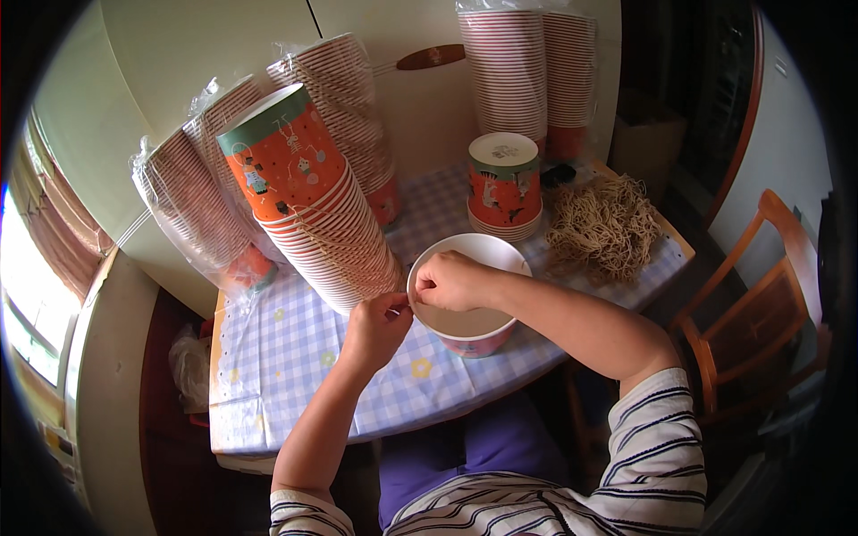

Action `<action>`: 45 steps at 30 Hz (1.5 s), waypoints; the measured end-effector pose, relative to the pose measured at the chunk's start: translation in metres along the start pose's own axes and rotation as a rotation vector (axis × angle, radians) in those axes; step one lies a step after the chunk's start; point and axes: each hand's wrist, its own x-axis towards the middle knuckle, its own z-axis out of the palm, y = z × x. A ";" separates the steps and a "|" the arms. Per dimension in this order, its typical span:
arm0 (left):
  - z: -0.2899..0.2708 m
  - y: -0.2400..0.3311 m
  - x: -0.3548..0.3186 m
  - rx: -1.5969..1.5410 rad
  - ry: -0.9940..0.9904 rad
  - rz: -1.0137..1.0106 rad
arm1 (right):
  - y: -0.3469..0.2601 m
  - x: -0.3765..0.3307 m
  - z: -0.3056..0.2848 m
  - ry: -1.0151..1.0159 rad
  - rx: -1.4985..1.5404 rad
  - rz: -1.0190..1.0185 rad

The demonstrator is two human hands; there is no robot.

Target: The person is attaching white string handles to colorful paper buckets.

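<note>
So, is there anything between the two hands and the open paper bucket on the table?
Nothing visible. The right hand rests on the near rim of the white-lined orange paper bucket, and the left hand pinches at that rim from outside. The leaning stack of nested buckets stands beside, to the left.

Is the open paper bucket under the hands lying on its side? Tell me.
No. The open paper bucket stands upright on the checked tablecloth, mouth up, with the left hand and right hand at its rim.

You sit at a table (pixel 295 375) under a blue-checked cloth (pixel 268 357), against a cream wall (pixel 179 54). Bright window (pixel 22 295) on your left; wooden chair (pixel 760 313) on your right.
</note>
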 end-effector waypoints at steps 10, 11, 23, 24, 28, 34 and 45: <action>0.001 0.005 -0.001 0.060 0.040 0.046 | -0.001 0.001 -0.001 -0.026 0.062 0.092; 0.001 0.006 -0.002 0.057 0.039 0.044 | 0.000 0.001 0.000 -0.026 0.062 0.092; 0.003 0.002 -0.001 0.069 0.109 0.130 | 0.001 0.002 0.002 -0.055 0.022 0.117; 0.003 0.003 -0.001 0.080 0.110 0.134 | 0.000 0.002 0.002 -0.052 0.021 0.101; 0.003 0.010 -0.001 0.105 0.111 0.120 | -0.003 -0.001 0.000 -0.051 0.028 0.068; 0.000 0.007 -0.001 0.153 0.098 0.116 | -0.003 -0.005 -0.008 -0.107 0.118 0.018; -0.020 -0.035 -0.037 -0.682 -0.285 -0.211 | -0.039 -0.053 -0.017 -0.178 -0.069 -0.021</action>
